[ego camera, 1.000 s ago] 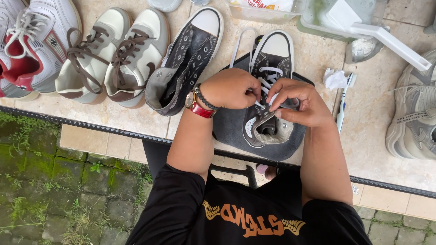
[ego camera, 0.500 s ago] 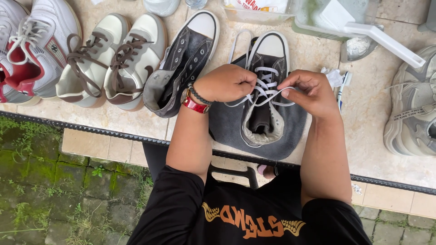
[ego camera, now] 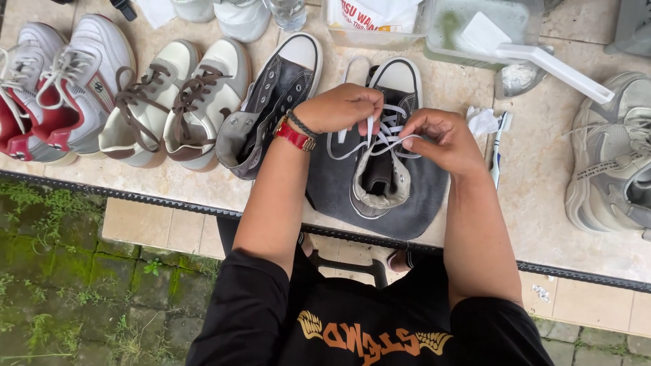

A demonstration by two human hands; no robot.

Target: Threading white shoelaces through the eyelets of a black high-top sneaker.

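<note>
The dark high-top sneaker (ego camera: 383, 159) sits on a grey cloth (ego camera: 332, 193) at the table's near edge; the left hand (ego camera: 342, 108) pinches the white lace (ego camera: 369, 129) by its tip, the right hand (ego camera: 441, 139) grips the other strand. Keeping both strands flat and evenly taut seems wise; beyond, its unlaced twin (ego camera: 271, 102) lies alongside.

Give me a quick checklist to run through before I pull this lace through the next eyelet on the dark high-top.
1. Lace tip gripped: the left hand pinches the white lace by its tip. Ok.
2. Other strand held: the right hand holds it near the eyelets. Ok.
3. Shoe steady: the dark high-top lies flat on the grey cloth. Ok.
4. Lace crossings even: partly hidden by fingers. Cannot tell.
5. Lace snagged: none visible, though the second high-top lies close on the left. Ok.
</note>
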